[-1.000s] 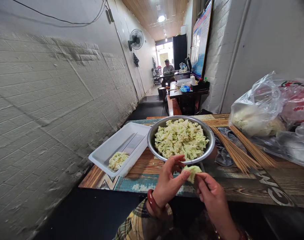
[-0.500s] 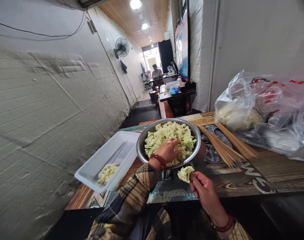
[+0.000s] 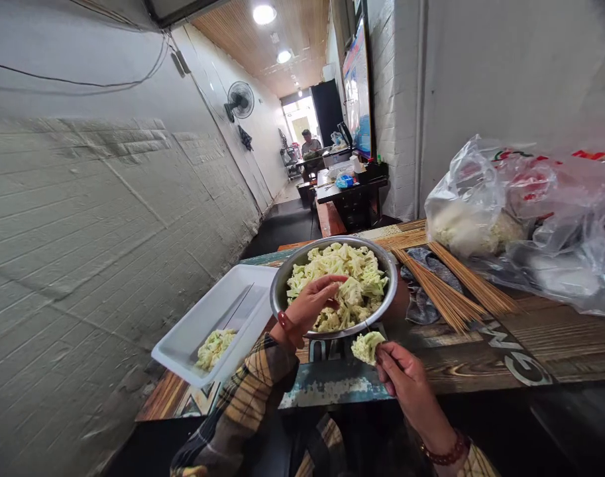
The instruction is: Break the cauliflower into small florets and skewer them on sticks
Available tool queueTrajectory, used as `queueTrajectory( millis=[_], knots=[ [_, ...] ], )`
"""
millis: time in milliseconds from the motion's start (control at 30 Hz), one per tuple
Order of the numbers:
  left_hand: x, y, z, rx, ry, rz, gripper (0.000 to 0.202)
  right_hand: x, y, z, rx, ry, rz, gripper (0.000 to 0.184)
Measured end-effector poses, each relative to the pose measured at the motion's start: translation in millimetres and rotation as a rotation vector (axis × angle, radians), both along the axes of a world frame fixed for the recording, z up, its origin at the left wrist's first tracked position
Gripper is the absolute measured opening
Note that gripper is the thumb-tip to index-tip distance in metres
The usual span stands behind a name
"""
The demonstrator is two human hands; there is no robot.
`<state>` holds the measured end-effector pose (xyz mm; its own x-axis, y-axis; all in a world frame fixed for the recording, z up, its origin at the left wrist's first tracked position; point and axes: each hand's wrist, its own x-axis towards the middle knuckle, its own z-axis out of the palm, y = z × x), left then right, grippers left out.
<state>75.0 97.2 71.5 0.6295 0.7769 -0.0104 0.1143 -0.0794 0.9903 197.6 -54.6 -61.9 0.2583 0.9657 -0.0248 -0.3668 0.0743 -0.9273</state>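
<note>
My left hand (image 3: 312, 303) is over the near left part of a metal bowl (image 3: 392, 291) heaped with cauliflower florets (image 3: 339, 262). Its fingers are apart and stretched toward the florets; I cannot tell if the fingertips touch one. In front of the bowl, my right hand (image 3: 406, 374) is closed in a pinch on a skewer with a cauliflower piece (image 3: 366, 348) on it. A thin tip shows above that piece, near the bowl's rim; the fingers hide the rest of the stick.
Left of the bowl, a white plastic tray (image 3: 180, 344) holds some cauliflower (image 3: 215, 349). Bamboo skewers (image 3: 444, 295) lie on a dark cloth (image 3: 421, 311) at right. Plastic bags (image 3: 545, 212) stand on the table's right side. A person (image 3: 311, 144) sits far back.
My left hand has drawn back left across the bowl, its fingers now lifted clear enough to show more florets. My right hand stays almost where it was, holding the skewer.
</note>
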Motion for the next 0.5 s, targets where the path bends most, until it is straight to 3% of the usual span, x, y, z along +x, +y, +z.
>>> queueTrajectory(
  millis=[167,400,500],
  knots=[
    [-14,-19,-6.6,-0.262,-0.199,-0.027,0.038,-2,-1,0.6,-0.016,-0.012,-0.020,0.029],
    [-25,-32,-8.4,-0.136,-0.228,0.074,0.026,-6,-6,26.9,-0.018,-0.183,-0.036,0.030],
    [-32,-37,-6.1,-0.112,-0.250,0.052,0.025,-11,-7,35.0,-0.019,-0.292,-0.027,0.031]
  ],
)
